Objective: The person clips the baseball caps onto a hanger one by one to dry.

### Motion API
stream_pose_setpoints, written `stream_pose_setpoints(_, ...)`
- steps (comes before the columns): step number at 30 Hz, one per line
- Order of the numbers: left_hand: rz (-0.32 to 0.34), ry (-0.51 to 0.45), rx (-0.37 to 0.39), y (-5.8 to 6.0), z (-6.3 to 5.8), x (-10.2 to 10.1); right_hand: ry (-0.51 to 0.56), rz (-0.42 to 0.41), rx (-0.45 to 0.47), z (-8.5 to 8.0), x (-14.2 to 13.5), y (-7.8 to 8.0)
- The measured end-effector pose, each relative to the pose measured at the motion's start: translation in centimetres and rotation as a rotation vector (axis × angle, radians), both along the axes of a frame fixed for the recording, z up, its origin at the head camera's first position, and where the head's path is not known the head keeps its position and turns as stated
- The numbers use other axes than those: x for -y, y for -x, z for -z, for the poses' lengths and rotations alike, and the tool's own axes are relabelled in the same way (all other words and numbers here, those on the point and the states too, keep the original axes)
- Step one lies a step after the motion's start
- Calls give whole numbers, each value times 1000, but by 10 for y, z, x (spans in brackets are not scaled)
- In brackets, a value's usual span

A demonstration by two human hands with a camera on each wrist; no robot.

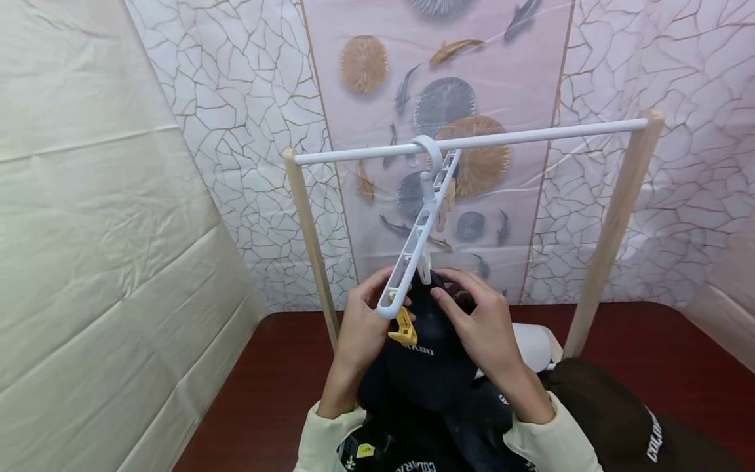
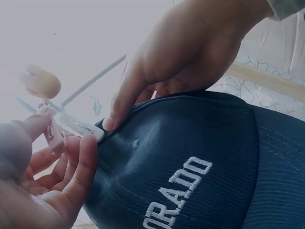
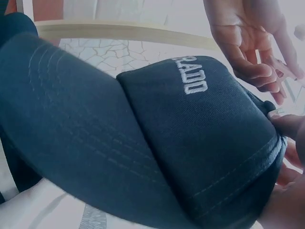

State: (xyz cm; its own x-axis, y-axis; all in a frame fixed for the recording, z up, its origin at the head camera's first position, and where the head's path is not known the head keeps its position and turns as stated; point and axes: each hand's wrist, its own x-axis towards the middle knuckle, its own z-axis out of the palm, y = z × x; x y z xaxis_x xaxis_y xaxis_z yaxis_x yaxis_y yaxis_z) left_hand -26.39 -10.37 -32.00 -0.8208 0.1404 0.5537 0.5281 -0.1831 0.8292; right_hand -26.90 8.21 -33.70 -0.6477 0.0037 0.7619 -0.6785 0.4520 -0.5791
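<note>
A navy cap [image 1: 427, 364] with white lettering hangs crown up beneath a white clip hanger [image 1: 421, 226]. At its top, a white clip [image 2: 78, 126] bites the fabric. My left hand [image 1: 364, 328] pinches a pink clip [image 2: 55, 136] between thumb and fingers, close beside the white one. Across from it, my right hand [image 1: 483, 321] grips the crown's fabric, thumb on the outside right by the white clip's tip. The right fingers are partly hidden behind the cap. A yellow clip [image 1: 404, 328] dangles from the hanger's near end.
The hanger hooks over a white rod [image 1: 542, 135] between wooden posts [image 1: 616, 229]. On the dark red table [image 1: 236, 400], a brown cap [image 1: 613, 413] lies at right, near a white rounded object [image 1: 531, 347]. More black caps [image 1: 389, 446] are below my hands.
</note>
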Motion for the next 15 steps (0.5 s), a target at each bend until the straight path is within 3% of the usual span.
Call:
stream_pose_setpoints(7, 32, -13, -15, 2, -1, -5, -7, -4, -32, -1, -10, -2)
stream_pose_setpoints(15, -17, 3, 4, 0, 2, -1, -16, -40, 7, 3, -14, 3)
